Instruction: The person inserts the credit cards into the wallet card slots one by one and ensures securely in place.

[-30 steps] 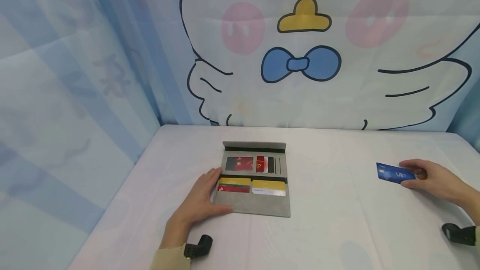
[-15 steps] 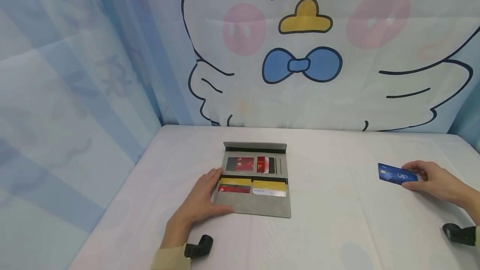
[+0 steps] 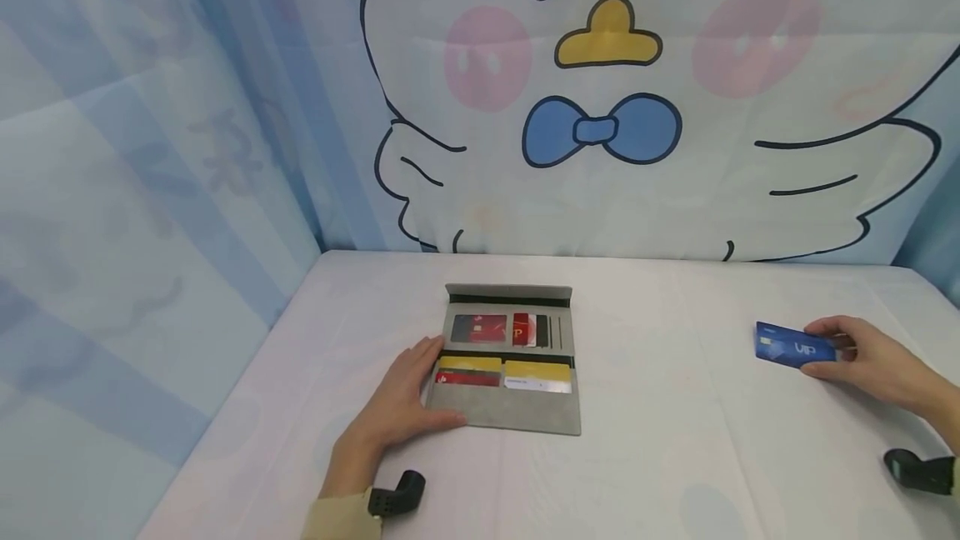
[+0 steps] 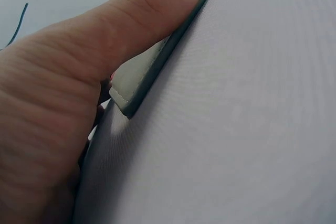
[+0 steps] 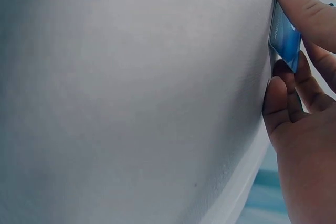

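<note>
A grey card wallet [image 3: 517,415] lies spread out on the white table, its top flap raised at the back. Red, yellow and white cards [image 3: 537,377] sit in its slots. My left hand [image 3: 401,402] rests at its left side, fingers along the edge and thumb lying on the near border. The left wrist view shows that thumb [image 4: 142,17] flat on the stitched border of the wallet [image 4: 134,80]. Well off to the right, my right hand [image 3: 870,361] pinches a blue card [image 3: 791,346] marked "VIP". In the right wrist view the thumb presses the blue card [image 5: 287,38].
White cloth covers the table [image 3: 652,457], which ends at a curtain [image 3: 600,207] with a cartoon bird print. Another pale blue curtain [image 3: 150,232] hangs along the left side. Each wrist wears a black camera, such as the left camera [image 3: 397,492].
The blue card in my right hand has tilted slightly, its face turning more toward the head camera. My left hand and the wallet stay where they were.
</note>
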A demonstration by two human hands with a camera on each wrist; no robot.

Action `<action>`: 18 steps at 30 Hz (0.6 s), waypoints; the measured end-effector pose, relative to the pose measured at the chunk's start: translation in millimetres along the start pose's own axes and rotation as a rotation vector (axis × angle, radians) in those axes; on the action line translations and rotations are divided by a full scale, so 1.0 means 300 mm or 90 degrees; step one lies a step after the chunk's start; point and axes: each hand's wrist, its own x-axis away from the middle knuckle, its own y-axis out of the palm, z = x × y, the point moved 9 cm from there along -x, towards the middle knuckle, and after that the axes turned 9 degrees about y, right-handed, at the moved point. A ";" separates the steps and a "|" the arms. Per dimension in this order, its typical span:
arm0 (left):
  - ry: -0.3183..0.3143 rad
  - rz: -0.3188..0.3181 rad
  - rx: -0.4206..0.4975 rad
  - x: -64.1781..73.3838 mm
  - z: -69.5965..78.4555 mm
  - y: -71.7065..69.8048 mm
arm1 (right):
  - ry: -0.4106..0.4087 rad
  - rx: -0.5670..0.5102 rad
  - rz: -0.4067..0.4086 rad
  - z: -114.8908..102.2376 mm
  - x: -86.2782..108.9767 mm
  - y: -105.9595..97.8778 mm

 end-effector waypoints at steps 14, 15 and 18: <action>-0.019 -0.003 0.001 0.007 -0.004 -0.001 | 0.031 -0.005 0.017 0.005 0.005 0.007; -0.020 -0.003 0.000 0.007 -0.004 0.000 | 0.033 -0.009 0.014 0.007 0.005 0.008; -0.018 -0.001 -0.002 0.005 -0.003 0.001 | 0.041 -0.025 0.005 0.010 0.007 0.008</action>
